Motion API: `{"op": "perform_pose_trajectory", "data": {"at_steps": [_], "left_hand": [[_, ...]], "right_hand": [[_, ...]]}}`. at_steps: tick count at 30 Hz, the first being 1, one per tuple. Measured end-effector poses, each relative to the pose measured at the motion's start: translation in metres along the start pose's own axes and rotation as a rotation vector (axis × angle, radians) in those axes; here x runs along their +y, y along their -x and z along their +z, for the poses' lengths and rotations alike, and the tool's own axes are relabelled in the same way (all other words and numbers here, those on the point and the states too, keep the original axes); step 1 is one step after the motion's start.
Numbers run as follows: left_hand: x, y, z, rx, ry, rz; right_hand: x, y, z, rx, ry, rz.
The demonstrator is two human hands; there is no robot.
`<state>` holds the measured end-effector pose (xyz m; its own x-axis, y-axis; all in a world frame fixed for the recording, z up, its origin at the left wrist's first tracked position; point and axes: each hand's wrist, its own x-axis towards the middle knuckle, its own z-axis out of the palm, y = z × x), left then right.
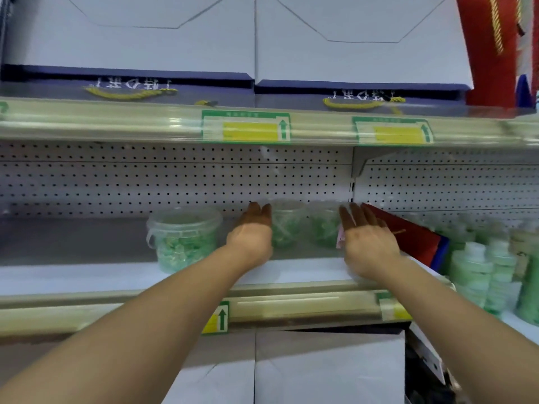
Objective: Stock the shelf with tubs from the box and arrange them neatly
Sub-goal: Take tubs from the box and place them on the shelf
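Note:
Both my arms reach into the middle shelf. Two clear tubs of green sweets stand side by side near the pegboard back: one just right of my left hand, the other just left of my right hand. Each hand's fingers are straight and flank the pair from outside; whether they touch the tubs I cannot tell. A third clear tub with a white handle stands alone further left, nearer the front edge.
A red and blue gift box leans at the right of my right hand. Green bottles and jars crowd the shelf's right end. White boxes sit on the upper shelf and below. Price tags line the shelf rails.

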<state>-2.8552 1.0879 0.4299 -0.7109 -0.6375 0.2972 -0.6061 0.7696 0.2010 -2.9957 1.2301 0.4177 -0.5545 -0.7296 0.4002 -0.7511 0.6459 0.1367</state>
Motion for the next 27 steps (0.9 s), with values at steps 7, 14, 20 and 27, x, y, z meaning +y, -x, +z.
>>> {"op": "perform_pose_trajectory", "data": {"at_steps": [7,14,20,27], "left_hand": [[-0.031,0.054,-0.038,0.380,-0.335,0.164],[-0.116,0.095,-0.054,0.309,-0.181,-0.191],[-0.109,0.070,-0.040,0.279,-0.104,-0.136],[-0.075,0.023,-0.018,0.045,-0.123,-0.176]], "right_hand": [[-0.063,0.021,-0.032,0.192,-0.034,-0.181],[-0.105,0.028,-0.038,0.223,-0.036,-0.237],[-0.092,0.042,-0.028,0.215,-0.047,-0.167],[-0.068,0.058,-0.026,0.208,-0.042,-0.213]]}}
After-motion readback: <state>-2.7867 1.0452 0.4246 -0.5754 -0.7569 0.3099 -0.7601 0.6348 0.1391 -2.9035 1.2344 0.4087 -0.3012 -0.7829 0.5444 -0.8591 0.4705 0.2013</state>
